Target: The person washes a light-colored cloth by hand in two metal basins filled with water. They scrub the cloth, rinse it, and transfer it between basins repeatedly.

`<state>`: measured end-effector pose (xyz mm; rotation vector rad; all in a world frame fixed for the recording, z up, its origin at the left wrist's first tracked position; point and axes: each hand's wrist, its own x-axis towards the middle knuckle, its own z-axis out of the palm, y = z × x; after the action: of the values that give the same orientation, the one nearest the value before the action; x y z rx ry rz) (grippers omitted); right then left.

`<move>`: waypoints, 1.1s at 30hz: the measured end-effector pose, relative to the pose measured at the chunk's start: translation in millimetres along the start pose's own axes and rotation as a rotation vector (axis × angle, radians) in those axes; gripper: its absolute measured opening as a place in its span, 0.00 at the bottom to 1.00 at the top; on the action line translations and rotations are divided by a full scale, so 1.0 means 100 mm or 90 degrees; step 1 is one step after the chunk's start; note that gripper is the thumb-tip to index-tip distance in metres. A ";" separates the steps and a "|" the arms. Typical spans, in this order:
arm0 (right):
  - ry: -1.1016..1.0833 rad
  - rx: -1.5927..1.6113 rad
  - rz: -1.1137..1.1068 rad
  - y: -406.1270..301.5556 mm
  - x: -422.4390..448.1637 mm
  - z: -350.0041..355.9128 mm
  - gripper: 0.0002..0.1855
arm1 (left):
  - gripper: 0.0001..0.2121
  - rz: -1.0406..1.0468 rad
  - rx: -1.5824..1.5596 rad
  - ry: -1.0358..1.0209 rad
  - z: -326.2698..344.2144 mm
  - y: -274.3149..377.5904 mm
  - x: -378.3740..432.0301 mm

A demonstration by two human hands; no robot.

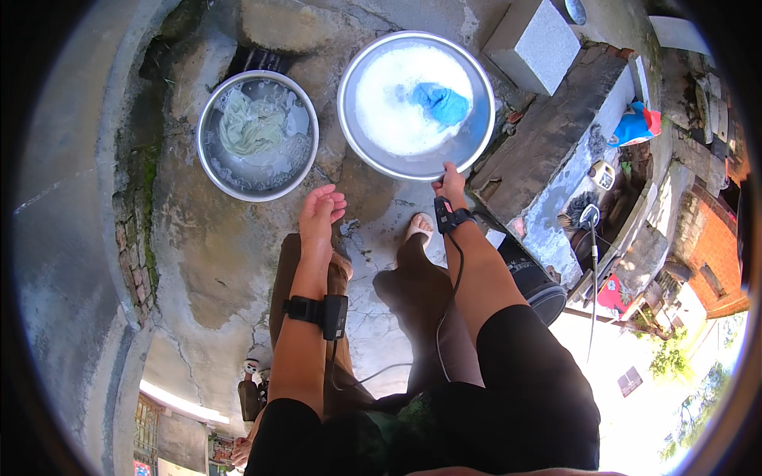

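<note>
My right hand [450,185] grips the near rim of a large metal basin [411,166]. White suds [387,89] cover most of the water inside, and a bunched blue cloth [442,104] rests among them. Left of it stands a smaller metal basin [257,193] with water, some bubbles and a crumpled pale green cloth [253,124]. My left hand [321,211] is held just below and right of the smaller basin. It is empty, palm partly up, its fingers loosely bent and apart.
A stone block [533,50] and a low concrete ledge [547,154] flank the large basin. On the ledge's far side are a blue and red bag [634,125] and a pale jug [602,175]. A black bucket [533,279] stands by my right arm. Another person's hand [241,451] shows low left.
</note>
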<state>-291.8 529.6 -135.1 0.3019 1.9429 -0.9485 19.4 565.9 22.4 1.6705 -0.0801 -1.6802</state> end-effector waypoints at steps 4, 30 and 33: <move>0.083 -0.114 0.035 0.33 0.39 -0.40 0.13 | 0.13 -0.004 0.035 0.005 0.23 -0.32 0.16; -0.440 -1.088 -0.895 0.12 0.86 0.86 0.30 | 0.24 0.294 1.014 0.089 -0.73 -0.82 2.08; -0.466 -1.018 -0.891 0.07 0.80 1.05 0.25 | 0.17 0.327 1.028 0.091 -0.80 -0.93 2.12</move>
<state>-264.9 445.5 -233.2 -2.1296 1.3897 0.1203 76.2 554.7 -215.5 2.4080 -2.0137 -0.9340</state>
